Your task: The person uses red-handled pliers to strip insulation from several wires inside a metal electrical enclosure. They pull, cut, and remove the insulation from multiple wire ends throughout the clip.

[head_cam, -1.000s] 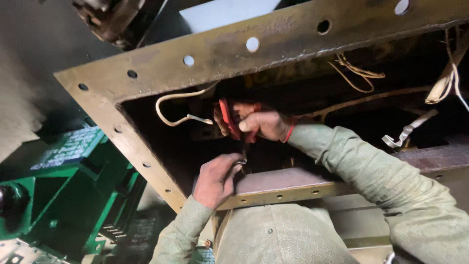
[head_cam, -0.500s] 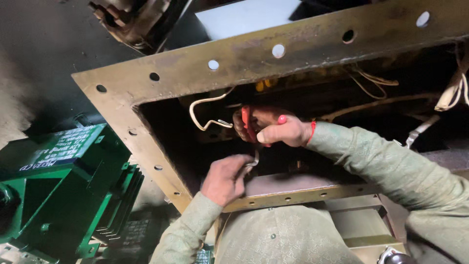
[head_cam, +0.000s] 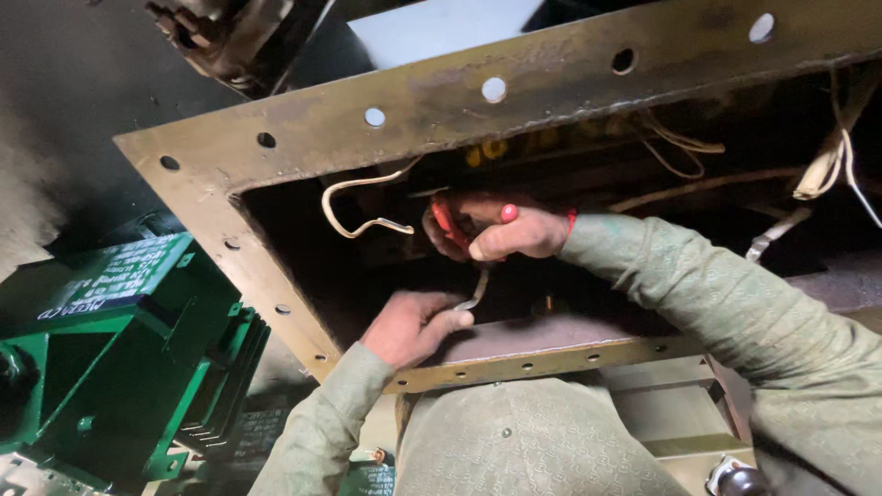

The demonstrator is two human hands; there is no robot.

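Both hands are inside the opening of a big metal frame [head_cam: 432, 106], a drab flange with a row of bolt holes along its edges. The right hand [head_cam: 501, 230] is clenched around a red-handled tool [head_cam: 447, 223], pliers by the look of the grips, though the working end is hidden behind the fingers. Just below it, the left hand [head_cam: 409, 326] pinches the lower end of a pale wire [head_cam: 476, 292], thumb and fingers closed on it. That wire runs up from the left hand to the underside of the right hand, so the two hands sit close together, one above the other.

Inside the dark housing, a second cream wire [head_cam: 354, 207] loops loose to the left of the right hand, its bare end pointing toward the tool. More pale wires [head_cam: 680, 147] hang farther back on the right, and a bundle of white cables [head_cam: 831, 161] drops at the far right edge.

Outside the frame, lower left, stands a green machine [head_cam: 119, 358] with ribbed fins; a slanted rectangular label [head_cam: 106, 280] with pale lettering lies on its top face.
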